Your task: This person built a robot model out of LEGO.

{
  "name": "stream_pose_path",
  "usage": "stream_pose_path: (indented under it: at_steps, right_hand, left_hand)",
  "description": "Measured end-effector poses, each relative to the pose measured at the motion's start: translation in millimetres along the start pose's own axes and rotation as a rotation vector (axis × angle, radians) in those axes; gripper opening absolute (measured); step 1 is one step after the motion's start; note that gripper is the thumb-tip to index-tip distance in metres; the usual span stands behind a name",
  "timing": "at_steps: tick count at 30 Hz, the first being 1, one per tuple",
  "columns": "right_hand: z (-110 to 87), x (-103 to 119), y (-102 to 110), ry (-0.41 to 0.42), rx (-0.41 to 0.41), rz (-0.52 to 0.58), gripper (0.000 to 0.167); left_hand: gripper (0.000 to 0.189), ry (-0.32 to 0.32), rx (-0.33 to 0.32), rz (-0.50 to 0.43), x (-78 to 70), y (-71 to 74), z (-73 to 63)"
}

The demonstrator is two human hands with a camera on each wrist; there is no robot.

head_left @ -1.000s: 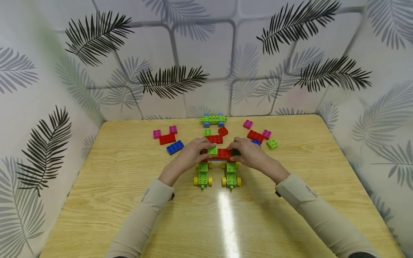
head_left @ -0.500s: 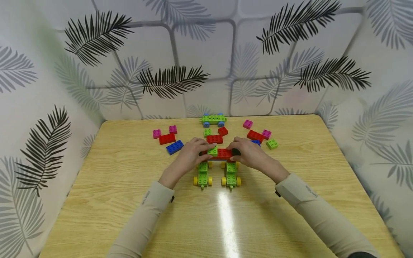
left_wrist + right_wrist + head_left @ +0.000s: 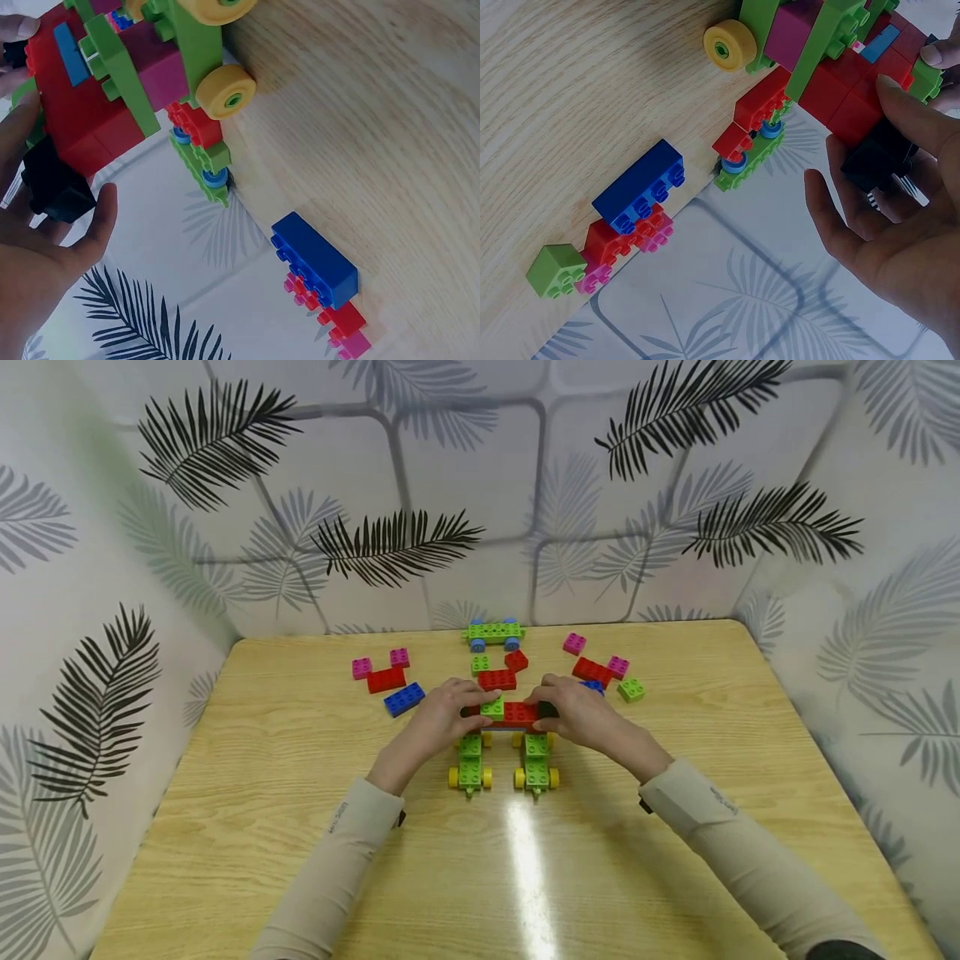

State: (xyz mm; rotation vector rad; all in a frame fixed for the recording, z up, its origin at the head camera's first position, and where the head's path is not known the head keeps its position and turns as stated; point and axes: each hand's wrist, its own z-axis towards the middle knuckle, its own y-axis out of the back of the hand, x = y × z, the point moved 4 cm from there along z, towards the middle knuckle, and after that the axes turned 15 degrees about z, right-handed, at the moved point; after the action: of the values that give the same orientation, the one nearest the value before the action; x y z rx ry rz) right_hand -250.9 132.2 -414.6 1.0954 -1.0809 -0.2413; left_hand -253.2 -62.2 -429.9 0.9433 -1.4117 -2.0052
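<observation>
Beam (image 3: 519, 714): red plastic bricks joined in a row, smooth and flat on the faces, round studs on top; it spans two wheeled bases.
Left hand (image 3: 442, 714): holding the beam's left end, thumb on the near side, fingers across the far side, a boxy black block (image 3: 54, 180) within its grip.
Right hand (image 3: 576, 710): holding the beam's right end in the same way, around another black block (image 3: 876, 157).
Topper: one squarish green brick (image 3: 492, 707) on the beam, just beside the left hand's fingertips.
Bases: a left green base (image 3: 470, 772) and a right green base (image 3: 536, 771), long and studded, reaching out from the beam's near side on thick, round yellow wheels; purple blocks (image 3: 154, 64) sit in the stacks under the beam.
Beyond the beam: a red brick (image 3: 497, 680), a green wheeled base (image 3: 493, 632) with blue wheels, and two smaller bricks between.
Left of the beam: an oblong blue brick (image 3: 405, 700), a red one and two square pink ones.
Right of the beam: blue, red, pink and green bricks, the blue one partly hidden by the hand.
Table (image 3: 300, 827): glossy, wood-grained, beneath the beam.
Wall (image 3: 480, 468): pale, leaf-printed, behind the beam.
</observation>
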Motion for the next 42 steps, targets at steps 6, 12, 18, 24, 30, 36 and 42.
stream_pose_path:
  at_steps: [6, 12, 18, 24, 30, 36, 42]
  right_hand:
    - [-0.8, 0.8, -0.3, -0.008, 0.007, -0.005, 0.030]
    - [0.4, -1.0, -0.6, -0.004, 0.000, -0.006, 0.030]
    - [-0.5, -0.8, 0.9, -0.009, 0.033, -0.009, 0.033]
    - [-8.5, -7.0, 21.6, -0.047, -0.017, 0.104, 0.044]
    - [-22.9, -47.5, 50.5, -0.127, -0.186, 0.111, 0.041]
    - [-42.2, -103.2, 50.0, -0.250, -0.278, 0.096, 0.037]
    - [-54.9, -136.9, 38.4, -0.316, -0.312, 0.080, 0.040]
  left_hand:
    - [0.041, -0.020, 0.010, 0.037, -1.3, -1.1, -0.7]
    - [0.041, -0.021, -0.021, 0.053, -1.3, -3.2, -2.3]
    - [0.042, -0.017, -0.003, 0.070, -2.8, -2.9, -3.3]
    - [0.042, -0.009, -0.015, 0.050, -3.0, -4.4, -4.5]
    - [0.043, 0.003, -0.020, 0.031, -0.7, -4.8, -6.6]
    - [0.044, 0.013, -0.027, -0.011, 0.9, -5.8, -8.7]
    - [0.042, 0.000, -0.032, -0.063, 1.2, -8.1, -8.3]
